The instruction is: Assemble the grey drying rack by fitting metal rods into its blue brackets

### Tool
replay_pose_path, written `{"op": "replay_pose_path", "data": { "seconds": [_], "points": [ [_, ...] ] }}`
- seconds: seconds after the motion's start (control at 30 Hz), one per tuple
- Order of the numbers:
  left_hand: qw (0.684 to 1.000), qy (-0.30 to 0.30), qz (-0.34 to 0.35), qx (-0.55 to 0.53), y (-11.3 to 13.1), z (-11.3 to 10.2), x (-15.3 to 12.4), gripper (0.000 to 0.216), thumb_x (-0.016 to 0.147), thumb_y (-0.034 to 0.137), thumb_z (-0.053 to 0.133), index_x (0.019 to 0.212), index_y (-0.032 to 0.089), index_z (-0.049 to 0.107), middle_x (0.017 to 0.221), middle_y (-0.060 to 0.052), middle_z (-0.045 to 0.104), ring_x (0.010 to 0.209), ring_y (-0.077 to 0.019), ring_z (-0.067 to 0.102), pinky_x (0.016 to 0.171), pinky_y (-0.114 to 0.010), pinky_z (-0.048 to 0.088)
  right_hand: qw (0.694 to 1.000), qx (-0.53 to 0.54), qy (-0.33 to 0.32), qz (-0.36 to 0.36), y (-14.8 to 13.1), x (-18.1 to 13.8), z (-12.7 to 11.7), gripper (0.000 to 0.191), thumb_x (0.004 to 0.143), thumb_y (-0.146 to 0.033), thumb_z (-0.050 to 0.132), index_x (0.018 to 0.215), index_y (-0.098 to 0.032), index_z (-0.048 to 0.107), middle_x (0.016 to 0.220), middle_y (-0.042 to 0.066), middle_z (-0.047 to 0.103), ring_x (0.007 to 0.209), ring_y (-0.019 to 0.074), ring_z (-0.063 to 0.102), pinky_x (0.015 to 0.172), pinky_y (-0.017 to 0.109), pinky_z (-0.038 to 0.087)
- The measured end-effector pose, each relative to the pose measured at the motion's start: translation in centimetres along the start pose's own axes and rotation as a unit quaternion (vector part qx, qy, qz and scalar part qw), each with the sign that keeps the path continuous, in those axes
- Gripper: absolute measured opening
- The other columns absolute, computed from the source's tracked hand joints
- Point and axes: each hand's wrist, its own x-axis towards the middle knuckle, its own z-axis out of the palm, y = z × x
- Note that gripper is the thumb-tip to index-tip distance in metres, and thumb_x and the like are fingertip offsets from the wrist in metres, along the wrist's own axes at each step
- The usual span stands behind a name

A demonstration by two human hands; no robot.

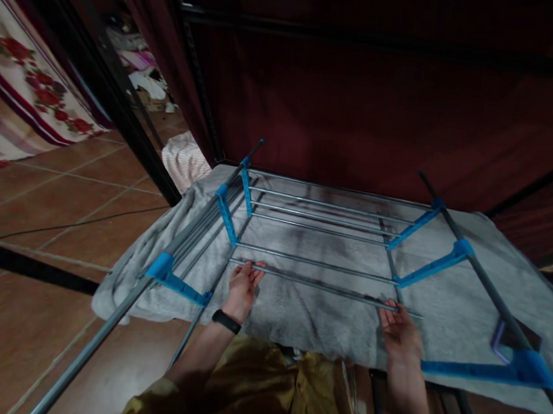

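Note:
A rack of grey metal tubes with blue plastic brackets lies on a grey blanket. Both hands are closed around one loose-looking metal rod (318,284), which spans the width of the rack. My left hand (243,287) grips it near its left end, and a black band circles that wrist. My right hand (398,328) grips it near its right end, whose tip sticks out past the fingers. Beyond it, several crossbars run between a blue bracket (227,214) on the left and a blue bracket (433,264) on the right. The nearest blue brackets, left (177,282) and right (488,371), stand beside my hands.
The grey blanket (305,324) covers the surface under the rack. More rods (208,227) lie at the left side. A phone-like object (518,334) rests at the right. Dark red fabric (359,124) hangs behind, with black frame posts (133,138) around. Tiled floor (31,213) lies left.

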Motion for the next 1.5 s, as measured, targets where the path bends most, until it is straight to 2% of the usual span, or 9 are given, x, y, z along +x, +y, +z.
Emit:
{"op": "replay_pose_path", "data": {
  "seconds": [0.1, 0.27, 0.43, 0.6, 0.7, 0.87, 1.2, 1.4, 1.5],
  "points": [
    [1.000, 0.001, -0.009, -0.003, -0.1, -0.1, 0.1, 0.017, 0.095, 0.011, 0.058, 0.080, 0.018, 0.054, 0.080, -0.006, 0.074, 0.073, -0.0148, 0.074, 0.077, -0.029, 0.061, 1.000, -0.002, 0.004, 0.006, 0.9, -0.1, 0.6, 0.007, 0.085, -0.016, 0.059, 0.084, -0.022, 0.064, 0.085, -0.002, 0.073, 0.077, 0.0109, 0.073, 0.076, 0.024, 0.062],
    [1.000, 0.008, -0.012, -0.006, -0.4, -0.1, 0.3, 0.015, 0.095, 0.007, 0.052, 0.086, 0.017, 0.057, 0.083, -0.009, 0.074, 0.075, -0.0172, 0.075, 0.076, -0.031, 0.061, 0.999, -0.005, -0.033, 0.011, 2.9, -1.0, 2.3, 0.006, 0.081, -0.017, 0.063, 0.085, -0.022, 0.063, 0.086, -0.001, 0.074, 0.077, 0.0115, 0.073, 0.076, 0.025, 0.062],
    [0.999, 0.029, -0.002, -0.014, -0.3, -0.4, 0.7, 0.015, 0.093, 0.004, 0.051, 0.091, 0.019, 0.056, 0.081, -0.006, 0.073, 0.075, -0.0175, 0.075, 0.078, -0.032, 0.061, 0.998, 0.044, 0.005, 0.036, 3.1, -1.7, 3.5, 0.011, 0.084, -0.016, 0.054, 0.080, -0.024, 0.061, 0.079, -0.002, 0.071, 0.074, 0.0121, 0.073, 0.072, 0.028, 0.064],
    [0.998, 0.050, 0.020, -0.023, 0.4, -0.8, 1.2, 0.005, 0.097, 0.016, 0.058, 0.095, 0.020, 0.055, 0.083, -0.005, 0.073, 0.075, -0.0171, 0.074, 0.080, -0.033, 0.060, 0.994, 0.085, 0.010, 0.074, 1.7, -1.1, 3.1, 0.022, 0.093, -0.026, 0.044, 0.081, -0.026, 0.062, 0.081, 0.002, 0.072, 0.077, 0.0158, 0.075, 0.070, 0.035, 0.066],
    [0.997, 0.063, 0.036, -0.013, 0.6, -0.7, 1.3, 0.004, 0.100, 0.021, 0.054, 0.096, 0.020, 0.055, 0.080, -0.004, 0.073, 0.072, -0.0161, 0.074, 0.076, -0.031, 0.060, 0.993, 0.084, -0.002, 0.078, 1.4, -0.5, 2.4, 0.019, 0.091, -0.026, 0.046, 0.081, -0.027, 0.061, 0.080, 0.002, 0.072, 0.075, 0.0162, 0.074, 0.069, 0.036, 0.067],
    [0.997, 0.064, 0.042, -0.023, 0.6, -0.4, 1.2, 0.008, 0.100, 0.018, 0.053, 0.093, 0.019, 0.055, 0.080, -0.005, 0.073, 0.071, -0.0153, 0.073, 0.073, -0.028, 0.059, 0.995, 0.073, -0.015, 0.062, 2.0, -0.1, 2.3, 0.014, 0.089, -0.029, 0.051, 0.079, -0.025, 0.059, 0.076, 0.000, 0.070, 0.069, 0.0152, 0.072, 0.069, 0.035, 0.066],
    [0.999, 0.032, 0.007, -0.015, -0.4, 0.1, 0.7, 0.006, 0.098, 0.016, 0.058, 0.092, 0.019, 0.055, 0.083, -0.006, 0.075, 0.074, -0.0164, 0.075, 0.070, -0.026, 0.059, 0.995, 0.064, 0.008, 0.078, 3.3, -2.4, 4.3, 0.022, 0.093, -0.030, 0.047, 0.080, -0.025, 0.063, 0.083, 0.002, 0.073, 0.080, 0.0154, 0.074, 0.079, 0.037, 0.065],
    [1.000, 0.003, -0.004, -0.003, -0.9, 0.3, 0.0, 0.006, 0.095, 0.017, 0.061, 0.091, 0.018, 0.057, 0.084, -0.007, 0.076, 0.078, -0.0181, 0.077, 0.071, -0.027, 0.060, 0.997, 0.002, -0.061, 0.036, 3.8, -1.4, 3.4, 0.013, 0.090, -0.033, 0.057, 0.083, -0.023, 0.062, 0.088, 0.003, 0.075, 0.084, 0.0165, 0.075, 0.084, 0.036, 0.064],
    [0.999, -0.031, -0.016, 0.006, -1.1, 0.3, -0.5, 0.007, 0.091, 0.016, 0.066, 0.090, 0.018, 0.060, 0.086, -0.008, 0.077, 0.082, -0.0192, 0.077, 0.075, -0.029, 0.060, 0.996, 0.003, -0.073, 0.050, 4.0, -1.5, 3.3, 0.011, 0.090, -0.029, 0.057, 0.085, -0.022, 0.063, 0.089, 0.003, 0.076, 0.084, 0.0156, 0.076, 0.080, 0.032, 0.064]
  ]
}}
